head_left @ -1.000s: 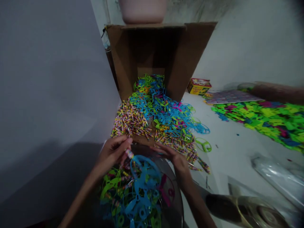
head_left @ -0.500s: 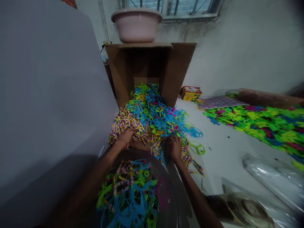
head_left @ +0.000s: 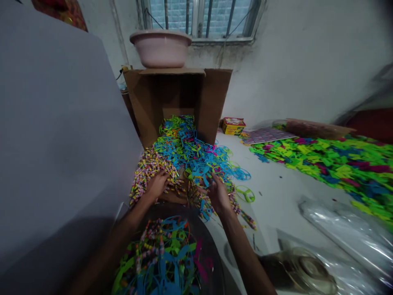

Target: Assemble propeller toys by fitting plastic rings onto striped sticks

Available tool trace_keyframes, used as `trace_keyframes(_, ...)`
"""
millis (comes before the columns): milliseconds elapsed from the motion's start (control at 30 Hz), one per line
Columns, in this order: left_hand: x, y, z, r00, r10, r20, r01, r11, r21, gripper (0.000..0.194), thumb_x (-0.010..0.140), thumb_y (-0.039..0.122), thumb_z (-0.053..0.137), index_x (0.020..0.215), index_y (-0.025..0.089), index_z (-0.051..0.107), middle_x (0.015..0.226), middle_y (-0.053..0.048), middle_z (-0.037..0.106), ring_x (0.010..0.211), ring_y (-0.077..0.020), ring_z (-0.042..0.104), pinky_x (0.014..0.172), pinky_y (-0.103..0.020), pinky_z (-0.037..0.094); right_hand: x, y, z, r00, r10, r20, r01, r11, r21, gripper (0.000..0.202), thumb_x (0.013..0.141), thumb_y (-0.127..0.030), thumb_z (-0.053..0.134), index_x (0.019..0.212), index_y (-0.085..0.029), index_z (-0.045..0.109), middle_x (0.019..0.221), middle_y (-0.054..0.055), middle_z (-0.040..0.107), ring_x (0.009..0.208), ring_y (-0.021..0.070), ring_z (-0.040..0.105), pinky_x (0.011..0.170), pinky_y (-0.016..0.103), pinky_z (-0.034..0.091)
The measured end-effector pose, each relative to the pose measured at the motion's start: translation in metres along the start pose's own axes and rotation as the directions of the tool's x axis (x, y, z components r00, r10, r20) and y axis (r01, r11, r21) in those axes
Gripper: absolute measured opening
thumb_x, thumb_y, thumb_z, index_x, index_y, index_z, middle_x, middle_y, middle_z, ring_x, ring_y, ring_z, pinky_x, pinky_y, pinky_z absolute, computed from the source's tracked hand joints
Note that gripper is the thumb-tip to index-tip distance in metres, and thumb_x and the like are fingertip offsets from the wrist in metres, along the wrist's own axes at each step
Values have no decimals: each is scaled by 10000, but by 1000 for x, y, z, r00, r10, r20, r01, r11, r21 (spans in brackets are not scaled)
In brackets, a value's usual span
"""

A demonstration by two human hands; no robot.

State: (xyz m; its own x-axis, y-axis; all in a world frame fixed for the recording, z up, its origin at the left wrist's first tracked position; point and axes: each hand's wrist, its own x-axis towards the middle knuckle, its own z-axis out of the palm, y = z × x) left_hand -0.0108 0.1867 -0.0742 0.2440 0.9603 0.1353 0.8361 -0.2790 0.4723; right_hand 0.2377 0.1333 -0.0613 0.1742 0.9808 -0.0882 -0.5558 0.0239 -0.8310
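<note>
Striped sticks (head_left: pixel 161 243) lie mixed with propeller rings (head_left: pixel 185 250) in the nearest thing, a dark bowl (head_left: pixel 211 239). Past its rim, the left hand (head_left: pixel 157 185) lies against a heap of more sticks (head_left: pixel 143 177), long axes pointing every way; whether its grip holds one, I cannot tell. The right hand (head_left: pixel 218 194), grip spread, is nearer the loose rings (head_left: pixel 201 155) just ahead. Beyond: white surface (head_left: pixel 273 205), cardboard box (head_left: pixel 215 96), pink basin (head_left: pixel 162 50), barred window (head_left: pixel 199 18).

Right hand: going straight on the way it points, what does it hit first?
The right hand likely meets the pile of blue and green rings just ahead; depth is unclear, so it may be touching them.
</note>
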Motion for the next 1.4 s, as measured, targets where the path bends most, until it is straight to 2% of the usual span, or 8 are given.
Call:
trace_keyframes(100, -10, 19, -5, 994, -34, -105, 13, 982, -189, 213, 936, 271, 508, 1069, 182, 649, 1025, -92, 700, 1001, -213, 658, 905, -330, 505, -14, -3, 15, 990, 137, -39, -132, 985, 114, 530, 561, -297, 903, 970, -247, 569, 923, -17, 707, 759, 186, 698, 594, 301, 584)
trace_keyframes(233, -38, 55, -16, 988, -48, -146, -20, 902, -432, 356, 973, 430, 442, 1098, 162, 641, 907, -59, 688, 783, -163, 665, 713, -261, 530, -29, -3, 29, 980, 194, 50, -196, 979, 53, 493, 578, -285, 904, 1000, -198, 664, 892, 15, 712, 720, 170, 684, 577, 263, 566)
trace_keyframes(400, -69, 96, -42, 953, -254, -166, -5, 534, -846, 330, 792, 421, 730, 981, 170, 628, 787, 14, 626, 619, -106, 591, 558, -195, 466, -56, -6, 43, 957, 242, 161, -244, 970, -7, 336, 642, -295, 864, 912, -167, 709, 807, 9, 695, 628, 114, 627, 569, 211, 517)
trace_keyframes(600, -82, 120, -63, 947, -321, -12, 56, 200, -978, 301, 739, 374, 789, 865, 141, 646, 837, -14, 650, 715, -119, 625, 646, -226, 540, -81, -8, 54, 968, 176, 178, -156, 981, -119, 311, 648, -345, 861, 855, -176, 700, 713, -21, 658, 596, 110, 609, 545, 199, 492)
trace_keyframes(767, -85, 124, -64, 960, -280, 19, 107, 303, -947, 369, 777, 499, 737, 818, 161, 595, 703, 23, 572, 524, -96, 551, 454, -213, 471, -91, -11, 55, 957, 129, 258, -56, 961, -272, 299, 708, -421, 825, 823, -177, 696, 738, 10, 703, 614, 148, 644, 560, 243, 529)
trace_keyframes(1033, -89, 121, -58, 973, -226, -39, 61, 419, -906, 373, 856, 528, 649, 773, 197, 497, 519, 69, 472, 392, -81, 448, 358, -185, 351, -106, -15, 64, 961, 62, 268, 22, 954, -300, 245, 772, -406, 777, 850, -185, 704, 801, 29, 738, 690, 168, 680, 669, 276, 554)
trace_keyframes(1233, -92, 122, -53, 964, -266, -3, 72, 271, -960, 347, 849, 487, 665, 803, 201, 474, 647, 76, 418, 440, -38, 408, 369, -134, 333, -114, -14, 69, 963, 9, 271, 80, 945, -317, 221, 816, -400, 737, 857, -191, 678, 795, 15, 709, 748, 170, 669, 686, 264, 536)
trace_keyframes(1400, -94, 122, -50, 962, -271, 26, 95, 243, -965, 342, 844, 483, 667, 806, 204, 473, 646, 88, 376, 431, -24, 335, 386, -126, 339, -120, -9, 69, 954, -38, 296, 141, 931, -337, 187, 887, -399, 662, 901, -212, 650, 814, -6, 686, 749, 147, 648, 705, 242, 518)
